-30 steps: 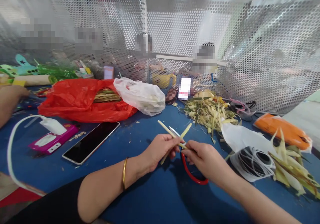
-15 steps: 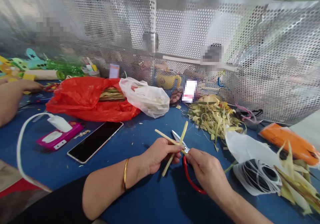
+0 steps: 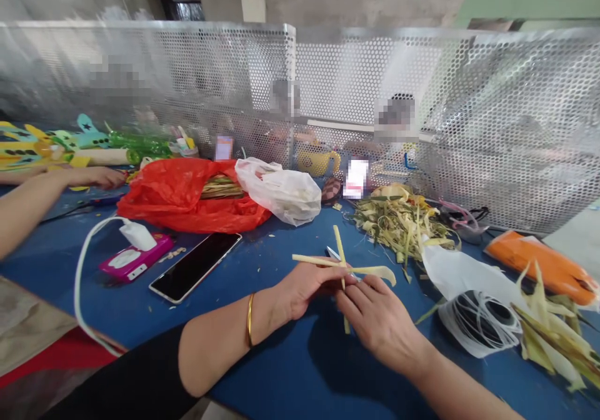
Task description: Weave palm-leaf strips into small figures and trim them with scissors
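My left hand (image 3: 309, 285), with a gold bangle at its wrist, pinches pale plant strips (image 3: 338, 248) where they cross. One strip points left, another stands up and passes below the fingers, and a curled end bends right above my right hand. My right hand (image 3: 370, 314) is closed beside the crossing, with its fingers at the strips. Scissors (image 3: 332, 254) show only as a blade behind the strips and a bit of metal by the right fingers; their handles are hidden under that hand.
A black phone (image 3: 197, 267), a pink power strip (image 3: 135, 259) and a red bag (image 3: 187, 201) lie left. Dry husks (image 3: 403, 220), a wire spool (image 3: 480, 323) and an orange packet (image 3: 541, 264) are right. Another person's arm (image 3: 37, 201) reaches in from the left, before a perforated screen (image 3: 328, 64).
The camera view has tilted up slightly. The strips have turned, and a curled end now shows on the right. My right hand has moved left to the crossing, and the red scissor handle has gone from sight.
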Demonstrator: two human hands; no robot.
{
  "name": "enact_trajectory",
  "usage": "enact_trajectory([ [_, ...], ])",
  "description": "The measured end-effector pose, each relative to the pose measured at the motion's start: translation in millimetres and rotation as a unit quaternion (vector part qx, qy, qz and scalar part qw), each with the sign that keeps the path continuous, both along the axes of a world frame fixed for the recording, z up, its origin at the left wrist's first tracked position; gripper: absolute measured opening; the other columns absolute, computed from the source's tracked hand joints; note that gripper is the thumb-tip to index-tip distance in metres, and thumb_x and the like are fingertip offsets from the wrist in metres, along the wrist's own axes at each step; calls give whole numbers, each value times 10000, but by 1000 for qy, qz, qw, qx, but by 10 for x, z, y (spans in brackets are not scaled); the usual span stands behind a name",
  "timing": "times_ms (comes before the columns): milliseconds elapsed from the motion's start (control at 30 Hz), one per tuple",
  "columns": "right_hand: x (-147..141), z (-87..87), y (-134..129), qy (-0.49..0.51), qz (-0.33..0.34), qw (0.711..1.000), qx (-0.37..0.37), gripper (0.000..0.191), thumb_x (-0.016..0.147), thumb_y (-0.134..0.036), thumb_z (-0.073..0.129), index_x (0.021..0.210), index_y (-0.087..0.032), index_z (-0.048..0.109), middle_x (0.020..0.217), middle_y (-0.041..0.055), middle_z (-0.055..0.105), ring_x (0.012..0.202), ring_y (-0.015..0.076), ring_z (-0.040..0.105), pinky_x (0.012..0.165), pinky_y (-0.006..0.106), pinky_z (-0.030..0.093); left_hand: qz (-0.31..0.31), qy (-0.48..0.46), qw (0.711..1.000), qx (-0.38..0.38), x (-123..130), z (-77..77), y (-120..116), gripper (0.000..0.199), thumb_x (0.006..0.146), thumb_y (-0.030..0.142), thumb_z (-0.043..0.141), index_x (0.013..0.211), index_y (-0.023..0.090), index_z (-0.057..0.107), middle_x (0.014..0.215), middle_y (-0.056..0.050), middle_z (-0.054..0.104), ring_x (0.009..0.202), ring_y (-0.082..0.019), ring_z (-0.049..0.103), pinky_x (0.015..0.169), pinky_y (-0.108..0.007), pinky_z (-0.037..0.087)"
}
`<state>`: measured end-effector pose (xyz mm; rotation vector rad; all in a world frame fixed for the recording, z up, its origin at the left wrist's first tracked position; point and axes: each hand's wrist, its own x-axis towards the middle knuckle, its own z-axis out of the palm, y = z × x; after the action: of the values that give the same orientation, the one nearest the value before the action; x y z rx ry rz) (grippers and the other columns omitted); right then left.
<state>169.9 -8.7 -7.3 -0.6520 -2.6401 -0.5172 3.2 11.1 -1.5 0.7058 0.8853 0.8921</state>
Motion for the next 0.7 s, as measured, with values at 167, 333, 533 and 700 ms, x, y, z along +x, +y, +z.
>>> enact_trajectory([
  [167, -20, -49, -23, 76, 36, 995, -56, 228, 958, -146, 431, 764, -161, 550, 695, 22, 594, 704, 167, 556, 745, 339, 371, 24, 30, 997, 62, 37, -46, -30, 286, 601, 269, 799, 827, 112, 719, 730, -70, 703, 685, -151, 624, 684, -259, 463],
  [333, -61, -83, -39, 85, 47, 994, -47, 257, 969, -160, 408, 741, -173, 527, 675, 15, 569, 702, 171, 547, 731, 335, 363, 33, 57, 994, 84, 39, -97, -40, 256, 635, 254, 771, 841, 109, 725, 737, -71, 711, 682, -147, 620, 697, -254, 461],
  [533, 28, 18, 15, 164, -8, 985, -47, 189, 958, -145, 418, 820, -171, 544, 707, 23, 598, 636, 158, 526, 703, 337, 359, -8, 18, 996, 91, -25, 3, 13, 262, 723, 233, 692, 964, 133, 717, 876, -90, 727, 800, -178, 654, 714, -264, 486],
  [700, 148, 128, 11, 300, 0, 945, -130, 195, 970, -182, 391, 822, -193, 517, 688, 9, 578, 626, 156, 504, 674, 322, 366, -113, -105, 982, 107, -109, -8, 101, 496, 629, 1, 590, 1092, 154, 686, 1060, -109, 713, 923, -225, 675, 755, -297, 513],
])
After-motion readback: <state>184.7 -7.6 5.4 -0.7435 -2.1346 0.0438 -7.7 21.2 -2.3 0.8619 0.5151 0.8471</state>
